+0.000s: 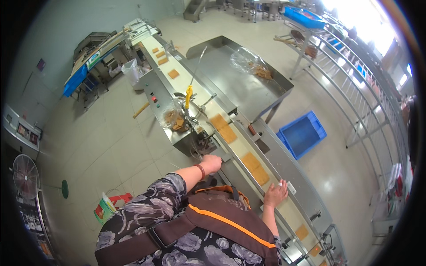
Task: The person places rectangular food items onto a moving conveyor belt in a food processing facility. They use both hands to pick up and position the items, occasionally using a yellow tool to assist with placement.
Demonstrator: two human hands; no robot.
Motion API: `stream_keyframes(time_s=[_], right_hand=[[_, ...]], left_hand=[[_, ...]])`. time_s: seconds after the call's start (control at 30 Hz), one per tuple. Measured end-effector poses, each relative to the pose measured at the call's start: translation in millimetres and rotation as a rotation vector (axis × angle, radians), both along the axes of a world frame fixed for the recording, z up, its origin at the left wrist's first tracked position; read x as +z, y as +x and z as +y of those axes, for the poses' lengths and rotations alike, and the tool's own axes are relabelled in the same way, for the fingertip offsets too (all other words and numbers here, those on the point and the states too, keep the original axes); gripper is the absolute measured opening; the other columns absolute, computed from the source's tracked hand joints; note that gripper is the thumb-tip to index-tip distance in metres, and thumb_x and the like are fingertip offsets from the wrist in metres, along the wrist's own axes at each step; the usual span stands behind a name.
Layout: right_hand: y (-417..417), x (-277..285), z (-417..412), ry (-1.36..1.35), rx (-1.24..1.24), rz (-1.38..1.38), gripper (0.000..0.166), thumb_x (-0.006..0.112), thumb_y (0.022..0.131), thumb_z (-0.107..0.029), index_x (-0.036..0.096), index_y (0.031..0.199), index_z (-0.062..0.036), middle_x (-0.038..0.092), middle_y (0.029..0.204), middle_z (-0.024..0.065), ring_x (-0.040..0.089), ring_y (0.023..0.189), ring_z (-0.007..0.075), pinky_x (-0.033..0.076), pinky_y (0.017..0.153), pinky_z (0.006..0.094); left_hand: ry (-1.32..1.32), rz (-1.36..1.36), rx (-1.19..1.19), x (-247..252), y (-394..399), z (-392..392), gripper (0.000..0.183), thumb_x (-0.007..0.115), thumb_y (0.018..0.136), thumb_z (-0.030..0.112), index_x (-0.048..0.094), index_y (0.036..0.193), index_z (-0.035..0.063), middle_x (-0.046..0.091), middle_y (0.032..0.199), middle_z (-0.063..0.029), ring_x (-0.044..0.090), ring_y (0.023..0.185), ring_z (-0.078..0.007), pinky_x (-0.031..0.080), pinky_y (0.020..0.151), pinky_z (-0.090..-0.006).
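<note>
My left hand (212, 163) is curled into a fist at the near edge of a conveyor, beside a small metal bracket (226, 157). Whether anything is inside the fist is hidden. My right hand (276, 194) lies over the conveyor belt (288, 209), its fingers spread a little and reaching the far side rail near a white plate (291, 187). Just up the belt from it sits a pair of flat golden-brown biscuit-like squares (255, 168). Another pair (223, 128) lies farther up, and a single square (302, 232) is down the belt to the right.
Beyond the belt stand a steel table (213, 71) with a clear bag of brown pieces (261, 70) and a blue crate (302, 134) on the floor. A yellow-handled air gun (188, 96) hangs above another bag of pieces (175, 120). Metal racks (346, 83) stand right.
</note>
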State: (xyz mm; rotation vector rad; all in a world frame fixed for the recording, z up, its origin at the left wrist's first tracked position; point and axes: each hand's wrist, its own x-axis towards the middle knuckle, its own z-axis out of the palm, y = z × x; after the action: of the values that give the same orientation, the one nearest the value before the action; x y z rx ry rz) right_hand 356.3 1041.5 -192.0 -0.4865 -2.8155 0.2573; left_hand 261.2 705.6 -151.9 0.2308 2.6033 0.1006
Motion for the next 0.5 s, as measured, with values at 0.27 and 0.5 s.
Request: stream_keyframes(time_s=[0.27, 0.5], right_hand=[[-2.2, 2.8, -3.2, 0.005, 0.001, 0.028, 0.046, 0.057, 0.089, -0.028, 0.051, 0.129, -0.0051, 0.044, 0.141, 0.0074, 0.035, 0.135, 0.0244, 0.024, 0.109, 0.0472], [-0.1, -2.4, 1.2, 0.044, 0.006, 0.037, 0.045, 0.053, 0.090, -0.032, 0.052, 0.128, -0.0071, 0.046, 0.141, 0.0058, 0.037, 0.134, 0.0224, 0.025, 0.109, 0.0464]], left_hand=[[-0.163, -0.164, -0.071, 11.6, -14.1, 13.7, 0.026, 0.061, 0.080, 0.017, 0.074, 0.103, 0.0141, 0.071, 0.105, -0.0068, 0.067, 0.100, -0.0245, 0.053, 0.075, -0.0389], [-0.207, -0.231, -0.106, 33.6, -16.5, 22.3, 0.023, 0.061, 0.079, 0.013, 0.074, 0.099, 0.0115, 0.071, 0.104, -0.0076, 0.068, 0.097, -0.0249, 0.053, 0.074, -0.0385]])
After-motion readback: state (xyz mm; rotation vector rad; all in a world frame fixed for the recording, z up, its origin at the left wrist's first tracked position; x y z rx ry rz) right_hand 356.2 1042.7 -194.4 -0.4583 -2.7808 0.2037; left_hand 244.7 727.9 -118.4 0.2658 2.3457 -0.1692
